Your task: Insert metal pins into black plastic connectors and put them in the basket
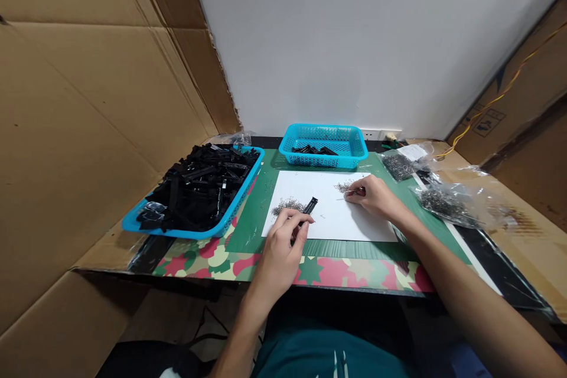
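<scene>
My left hand point(286, 233) is closed round a narrow black plastic piece point(311, 205), which slants up from the fingers over a white sheet point(328, 227). Just beyond that hand lies a pile of tiny metal wire parts point(287, 207), perhaps springs or clips. My right hand point(372, 195) pinches a thin metal tool point(349, 191) whose exact kind I cannot make out. The tool points left, close to a smaller heap of tiny metal parts point(342, 187). A few loose metal bits point(322, 216) lie between the hands.
On the left, a blue tray point(212, 231) is heaped with black plastic pieces point(199, 183). A blue basket point(323, 128) at the back holds several more. Clear bags of small metal parts point(445, 202) lie at the right. Cardboard point(97, 100) walls the left side.
</scene>
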Motion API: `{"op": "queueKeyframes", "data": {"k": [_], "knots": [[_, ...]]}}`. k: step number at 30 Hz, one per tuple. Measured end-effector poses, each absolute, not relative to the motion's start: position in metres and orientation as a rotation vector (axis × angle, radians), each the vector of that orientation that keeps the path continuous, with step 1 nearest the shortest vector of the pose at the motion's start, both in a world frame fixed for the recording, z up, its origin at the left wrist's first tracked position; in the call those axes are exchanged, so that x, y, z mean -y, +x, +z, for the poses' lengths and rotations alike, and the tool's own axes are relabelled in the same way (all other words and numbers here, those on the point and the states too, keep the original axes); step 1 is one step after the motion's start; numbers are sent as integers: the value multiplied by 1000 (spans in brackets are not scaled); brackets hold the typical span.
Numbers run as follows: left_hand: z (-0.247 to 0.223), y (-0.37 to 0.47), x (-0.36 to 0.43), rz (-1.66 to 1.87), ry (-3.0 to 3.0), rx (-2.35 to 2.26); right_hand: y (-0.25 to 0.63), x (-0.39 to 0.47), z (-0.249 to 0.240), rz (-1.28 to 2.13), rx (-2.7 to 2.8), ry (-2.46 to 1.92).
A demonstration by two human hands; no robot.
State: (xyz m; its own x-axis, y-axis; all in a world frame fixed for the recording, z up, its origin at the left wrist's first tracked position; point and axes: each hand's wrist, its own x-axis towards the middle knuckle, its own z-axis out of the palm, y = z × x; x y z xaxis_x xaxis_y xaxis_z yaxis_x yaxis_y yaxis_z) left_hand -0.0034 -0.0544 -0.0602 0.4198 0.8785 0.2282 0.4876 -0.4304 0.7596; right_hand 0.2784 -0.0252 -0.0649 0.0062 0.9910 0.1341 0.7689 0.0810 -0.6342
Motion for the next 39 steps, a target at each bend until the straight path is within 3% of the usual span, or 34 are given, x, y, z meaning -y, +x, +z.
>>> {"op": "queueKeyframes", "data": {"k": [6, 14, 29, 39], "knots": [[-61, -3, 54, 849, 2063, -1136, 277, 24, -64, 646, 1841, -1619], [-38, 13, 45, 938, 1779, -1088, 243, 41, -47, 1051, 1660, -1025], [-49, 24, 53, 959, 1689, -1014, 220, 48, -50, 1076, 1605, -933], [-44, 18, 54, 833, 2062, -1320, 219, 48, -48, 930, 1766, -1094]]}}
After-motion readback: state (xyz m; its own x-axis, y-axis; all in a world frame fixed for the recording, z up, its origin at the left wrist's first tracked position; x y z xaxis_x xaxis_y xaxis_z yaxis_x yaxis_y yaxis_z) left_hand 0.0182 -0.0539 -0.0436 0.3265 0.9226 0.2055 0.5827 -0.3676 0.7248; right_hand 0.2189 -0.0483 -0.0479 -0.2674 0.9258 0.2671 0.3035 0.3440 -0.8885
